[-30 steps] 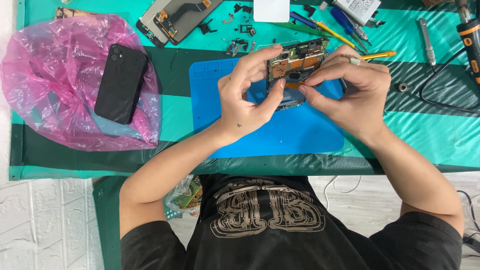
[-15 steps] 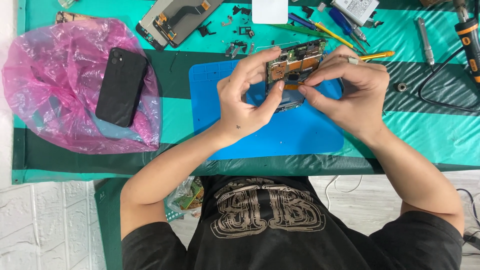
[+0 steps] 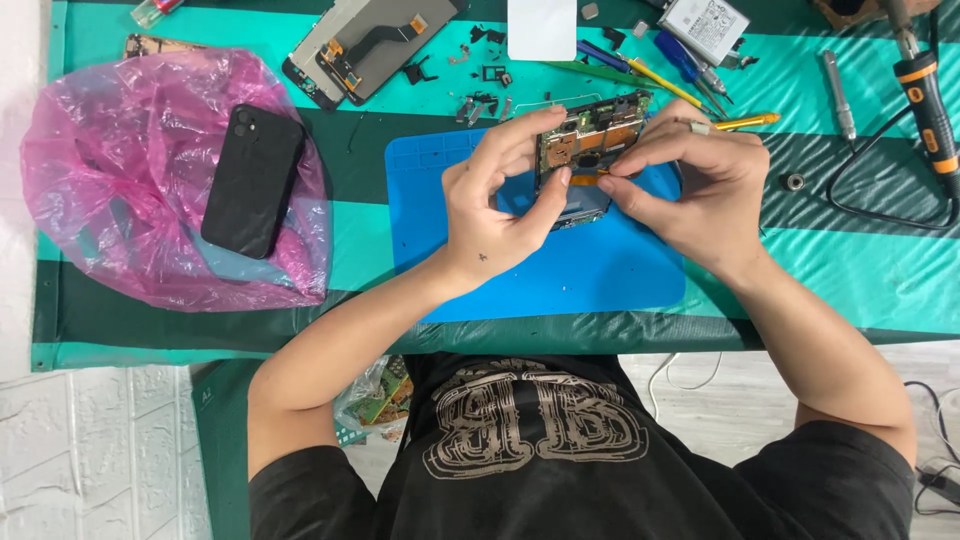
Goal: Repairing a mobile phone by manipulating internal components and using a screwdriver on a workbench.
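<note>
Fingers (image 3: 520, 135) of two hands around one opened phone (image 3: 590, 140)

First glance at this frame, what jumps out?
Dead centre, the left hand and right hand hold an opened phone with its circuit board bared, over a blue work mat. At far left a black phone lies on a crumpled pink plastic bag. Along the far edge of the green striped table sit a removed screen panel and loose small tools.
</note>
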